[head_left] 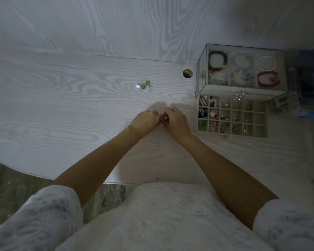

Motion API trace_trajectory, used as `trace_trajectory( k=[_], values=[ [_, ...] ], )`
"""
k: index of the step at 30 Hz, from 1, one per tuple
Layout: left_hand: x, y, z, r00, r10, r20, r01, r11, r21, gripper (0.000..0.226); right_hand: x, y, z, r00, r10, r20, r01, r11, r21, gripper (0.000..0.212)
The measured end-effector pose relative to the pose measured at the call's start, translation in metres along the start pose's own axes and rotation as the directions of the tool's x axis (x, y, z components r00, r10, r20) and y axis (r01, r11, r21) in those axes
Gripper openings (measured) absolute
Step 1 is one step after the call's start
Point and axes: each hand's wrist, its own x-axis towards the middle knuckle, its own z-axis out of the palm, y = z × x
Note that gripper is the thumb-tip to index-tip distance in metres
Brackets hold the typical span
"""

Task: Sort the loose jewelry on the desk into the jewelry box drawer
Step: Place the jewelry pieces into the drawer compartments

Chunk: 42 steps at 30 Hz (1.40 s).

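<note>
The left hand (145, 120) and right hand (174, 120) meet at the centre of the pale wood-grain surface (62, 98), knuckles up and fingers curled inward. Between the fingertips of both hands a small dark and metallic jewelry piece (165, 120) is pinched; its shape is too small to identify. Both grips are therefore clenched on this piece, just above the surface.

Farther away and slightly left of the hands lies a small cluster of loose jewelry with green beads and clear stones (144, 85), resting on the surface well apart from the hands.

At the right stands a clear glass jewelry box with a beige lining (201, 77). Its upper level holds beaded bracelets, among them a dark multicoloured one (218, 60), a white pearl-like one (266, 62) and a red one (267, 79). The beige gridded drawer (261, 131) is pulled out toward the near side, just right of the right hand. Its small square compartments hold earrings and charms, including a pink flower-shaped piece (212, 126) in the near row and gold-coloured pieces in the middle columns. Several compartments at the right appear unfilled.

A clear crystal piece (229, 138) lies on the surface just beside the drawer's near edge.
</note>
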Motion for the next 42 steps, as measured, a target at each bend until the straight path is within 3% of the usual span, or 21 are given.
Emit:
trace_trajectory(
  k=[3,6,10,15,20,27,33,37,42],
  values=[
    [-0.001,-0.002,0.003,0.989,-0.147,-0.027,0.142,0.981,-0.129,0.016,-0.003,0.003,0.000,1.000,0.028,-0.007,-0.028,1.000,0.010,0.007],
    [-0.009,-0.005,0.008,0.974,-0.200,-0.110,0.161,0.944,-0.289,0.015,-0.008,0.010,0.000,0.999,0.041,-0.026,-0.040,0.999,0.032,0.009],
    [-0.022,-0.005,0.014,0.951,-0.264,-0.164,0.190,0.911,-0.365,0.019,-0.014,0.016,0.000,0.997,0.058,-0.050,-0.054,0.996,0.072,0.009],
    [-0.028,-0.002,0.020,0.944,-0.293,-0.151,0.226,0.909,-0.351,0.033,-0.013,0.018,0.000,0.997,0.045,-0.057,-0.040,0.996,0.074,0.010],
    [-0.029,0.002,0.023,0.907,-0.372,-0.198,0.264,0.868,-0.421,0.017,-0.014,0.020,0.002,0.997,0.039,-0.061,-0.034,0.996,0.079,0.009],
    [-0.052,0.005,0.018,0.883,-0.421,-0.206,0.315,0.858,-0.406,0.037,-0.014,0.021,0.001,0.997,0.030,-0.068,-0.023,0.995,0.093,0.009],
    [-0.050,0.014,0.026,0.864,-0.471,-0.176,0.358,0.822,-0.444,0.011,-0.014,0.020,0.001,0.998,0.034,-0.059,-0.028,0.994,0.107,0.008],
    [-0.046,0.013,0.024,0.884,-0.443,-0.147,0.347,0.835,-0.426,0.006,-0.014,0.021,0.001,0.998,0.032,-0.055,-0.027,0.994,0.101,0.008],
    [-0.036,0.008,0.020,0.931,-0.354,-0.086,0.318,0.905,-0.282,0.015,-0.014,0.021,0.001,0.998,0.032,-0.058,-0.026,0.995,0.099,0.008]
  ],
)
